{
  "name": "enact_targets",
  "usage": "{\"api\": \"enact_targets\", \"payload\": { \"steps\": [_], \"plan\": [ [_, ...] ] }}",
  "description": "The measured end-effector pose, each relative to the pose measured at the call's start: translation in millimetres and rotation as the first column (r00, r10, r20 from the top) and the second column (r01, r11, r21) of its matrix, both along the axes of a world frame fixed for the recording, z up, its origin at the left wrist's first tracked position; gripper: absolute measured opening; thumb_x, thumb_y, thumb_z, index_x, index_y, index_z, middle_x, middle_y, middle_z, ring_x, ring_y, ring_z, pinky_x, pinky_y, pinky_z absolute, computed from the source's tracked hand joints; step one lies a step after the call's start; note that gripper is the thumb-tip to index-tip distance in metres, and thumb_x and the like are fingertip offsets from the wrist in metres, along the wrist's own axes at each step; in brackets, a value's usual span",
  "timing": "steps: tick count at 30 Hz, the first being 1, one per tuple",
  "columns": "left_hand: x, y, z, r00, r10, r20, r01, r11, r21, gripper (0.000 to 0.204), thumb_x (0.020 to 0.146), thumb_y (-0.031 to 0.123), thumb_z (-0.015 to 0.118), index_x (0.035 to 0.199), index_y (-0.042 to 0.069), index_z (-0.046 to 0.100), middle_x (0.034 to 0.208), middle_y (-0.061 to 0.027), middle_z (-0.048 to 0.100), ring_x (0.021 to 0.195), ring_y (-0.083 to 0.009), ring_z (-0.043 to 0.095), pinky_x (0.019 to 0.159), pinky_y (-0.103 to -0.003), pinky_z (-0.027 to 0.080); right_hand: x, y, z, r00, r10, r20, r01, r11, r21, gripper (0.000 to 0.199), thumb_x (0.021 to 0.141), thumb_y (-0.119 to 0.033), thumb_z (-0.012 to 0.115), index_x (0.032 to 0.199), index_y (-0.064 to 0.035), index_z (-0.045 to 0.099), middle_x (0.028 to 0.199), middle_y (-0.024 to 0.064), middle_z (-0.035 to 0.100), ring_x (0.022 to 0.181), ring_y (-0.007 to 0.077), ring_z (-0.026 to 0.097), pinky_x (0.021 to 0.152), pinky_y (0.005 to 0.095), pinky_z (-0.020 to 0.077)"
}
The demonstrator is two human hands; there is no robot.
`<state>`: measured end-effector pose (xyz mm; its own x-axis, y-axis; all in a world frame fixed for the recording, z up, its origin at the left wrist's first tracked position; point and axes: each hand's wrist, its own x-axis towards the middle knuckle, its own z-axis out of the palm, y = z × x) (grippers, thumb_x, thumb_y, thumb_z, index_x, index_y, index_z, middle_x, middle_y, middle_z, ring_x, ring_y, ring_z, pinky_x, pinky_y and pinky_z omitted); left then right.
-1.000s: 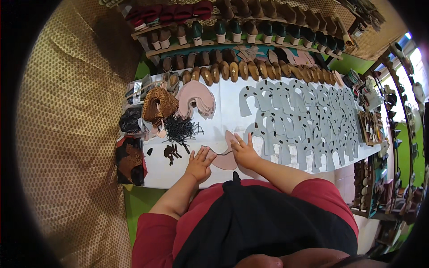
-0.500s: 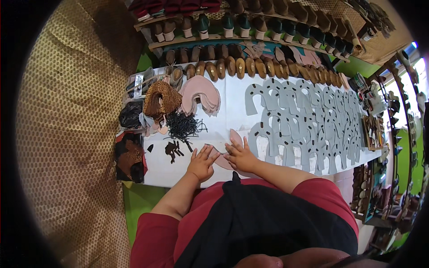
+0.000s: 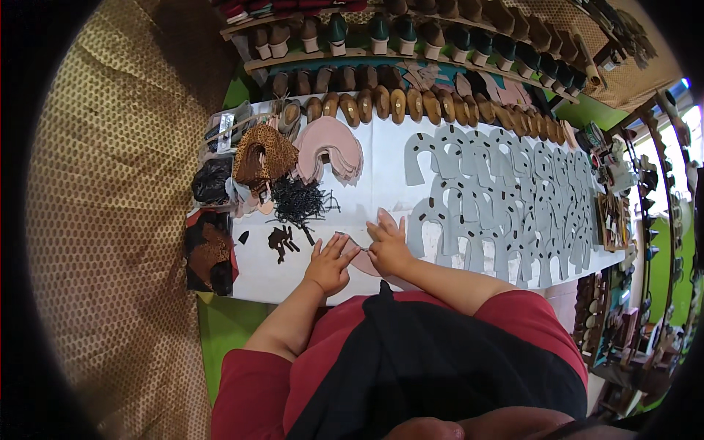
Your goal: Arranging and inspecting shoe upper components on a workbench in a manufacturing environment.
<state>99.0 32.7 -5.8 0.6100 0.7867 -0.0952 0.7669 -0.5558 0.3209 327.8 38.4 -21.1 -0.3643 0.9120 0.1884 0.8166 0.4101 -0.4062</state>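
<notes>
A curved pink shoe-upper piece point(image 3: 362, 265) lies on the white table close to my body, with a thin dark line along its inner edge. My left hand point(image 3: 329, 267) rests on its left part, fingers stretched out over it. On its right arm lies my right hand point(image 3: 390, 251), fingers spread, thumb side near the inner edge. The two hands almost meet at the middle of the piece and partly hide it. Left of my hands are small dark strips point(image 3: 280, 242), and beyond them a tangle of thin black strips point(image 3: 297, 202).
Grey curved pieces with dark tabs point(image 3: 480, 213) cover the table's right side. A pink stack point(image 3: 328, 143) and leopard-print pieces point(image 3: 262, 158) lie far left. Brown shoe lasts point(image 3: 398, 106) line the back edge below shelves of heeled shoes point(image 3: 379, 37). A black bag point(image 3: 211, 185) sits at the left edge.
My right hand has shifted slightly left along the pink piece, its fingers drawn closer together. The left hand stays almost in place. The view has tilted slightly.
</notes>
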Motion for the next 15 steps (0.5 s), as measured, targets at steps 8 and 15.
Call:
{"api": "enact_targets", "payload": {
  "steps": [8, 15],
  "plan": [
    [0.1, 0.0, -2.8, 1.0, 0.003, -0.002, -0.003, 1.0, 0.004, 0.063, 0.077, 0.02, 0.055, 0.14, 0.029, 0.055, 0.157, -0.0109, 0.036, 0.148, -0.031, 0.029, 0.117, -0.061, 0.017, -5.2, -1.9, -7.7, 0.999, 0.038, -0.008, -0.037, 0.999, 0.026, 0.016, 0.075, -0.019, 0.07, 0.081, -0.0049, 0.075, 0.148, 0.0122, 0.047, 0.146, 0.0403, 0.026, 0.108, 0.0783, 0.0137],
    [0.6, -0.7, 0.0, 1.0, 0.011, -0.008, -0.011, 1.0, -0.003, 0.063, 0.078, 0.021, 0.054, 0.14, 0.029, 0.055, 0.157, -0.0114, 0.036, 0.148, -0.0314, 0.029, 0.117, -0.061, 0.016, -3.1, 4.4, 3.4, 0.998, 0.045, 0.045, -0.043, 0.999, -0.025, 0.029, 0.074, -0.018, 0.069, 0.096, -0.0012, 0.075, 0.149, 0.0126, 0.046, 0.146, 0.0425, 0.025, 0.107, 0.0781, 0.0129]
  ]
}}
